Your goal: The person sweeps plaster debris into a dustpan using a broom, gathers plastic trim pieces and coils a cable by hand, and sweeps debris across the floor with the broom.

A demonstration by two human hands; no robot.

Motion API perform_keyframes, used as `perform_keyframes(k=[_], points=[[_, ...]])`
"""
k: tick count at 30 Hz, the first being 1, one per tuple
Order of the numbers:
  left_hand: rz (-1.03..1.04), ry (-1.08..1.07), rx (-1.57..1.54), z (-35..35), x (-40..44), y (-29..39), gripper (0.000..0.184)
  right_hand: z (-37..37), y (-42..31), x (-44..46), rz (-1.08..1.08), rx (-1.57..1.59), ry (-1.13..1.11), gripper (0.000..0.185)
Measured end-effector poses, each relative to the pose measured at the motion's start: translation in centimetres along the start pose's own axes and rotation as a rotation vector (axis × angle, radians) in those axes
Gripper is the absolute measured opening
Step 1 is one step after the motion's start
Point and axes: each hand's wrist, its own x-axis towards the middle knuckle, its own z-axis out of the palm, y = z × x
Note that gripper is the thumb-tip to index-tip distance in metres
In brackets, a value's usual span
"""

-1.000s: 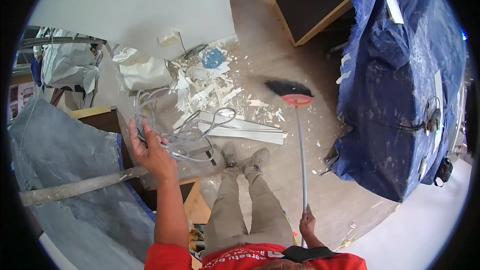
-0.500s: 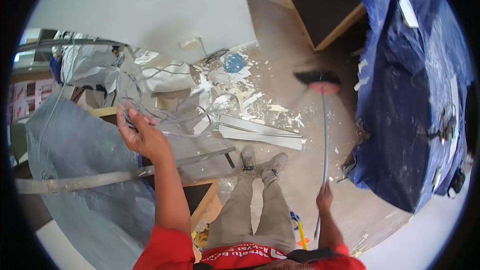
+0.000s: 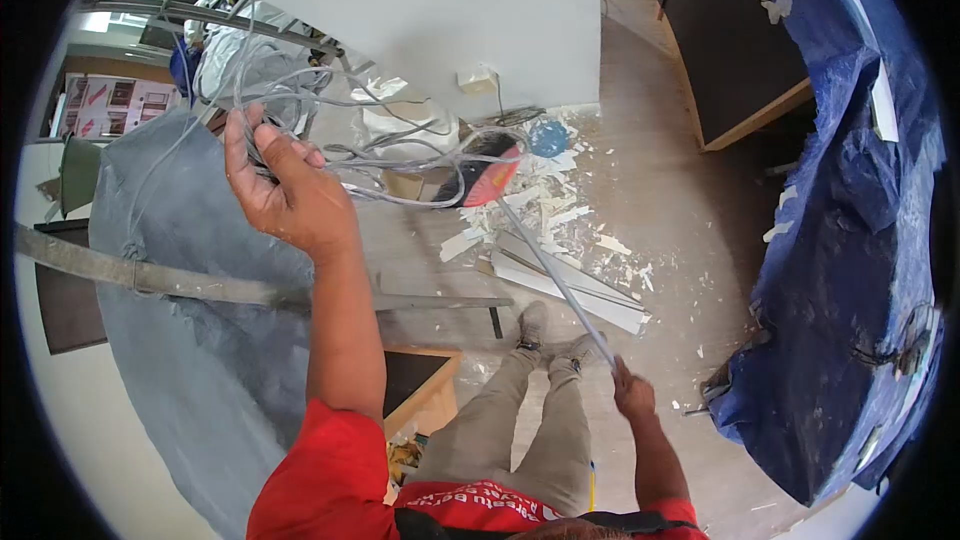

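Observation:
My left hand point(image 3: 285, 175) is raised at the left, its fingers curled round a loose bundle of grey cable point(image 3: 390, 145). Loops of the cable hang to the right, and strands trail down to the left. In my right hand point(image 3: 633, 390) is the grey handle of a broom point(image 3: 490, 175). Its red and black head is up at the far end, behind some cable loops. Close beside the broom head lies a heap of pale scraps and flakes point(image 3: 545, 190) on the floor. Long white strips point(image 3: 570, 285) lie just below that heap.
A blue sheet point(image 3: 830, 320) drapes a bulky thing at the right. Grey sheeting point(image 3: 220, 340) covers things at the left, crossed by a long bar point(image 3: 200, 280). A dark wood-edged panel point(image 3: 735, 50) stands at the upper right. A round blue object point(image 3: 548, 138) lies by the white wall point(image 3: 480, 10).
The broom head has swung from the right of the scrap heap to its left, behind the cable. My left hand has risen with the cable. The view has shifted.

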Motion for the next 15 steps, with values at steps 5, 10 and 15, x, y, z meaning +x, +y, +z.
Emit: perform_keyframes(k=[5, 10, 15], points=[[0.024, -0.032, 0.104, -0.1, 1.6, 1.3, 0.032, -3.1, -4.0, 6.6, -0.100, -0.011, -0.004, 0.039], [0.084, -0.316, 0.103, 0.4, 3.9, 0.1, 0.034, -2.1, -3.9, 6.4, -0.222, 0.238, 0.011, 0.037], [0.290, -0.520, 0.049, 2.8, 0.5, 0.7, 0.034, -1.9, -14.4, 9.8, -0.300, 0.426, -0.171, 0.050]])
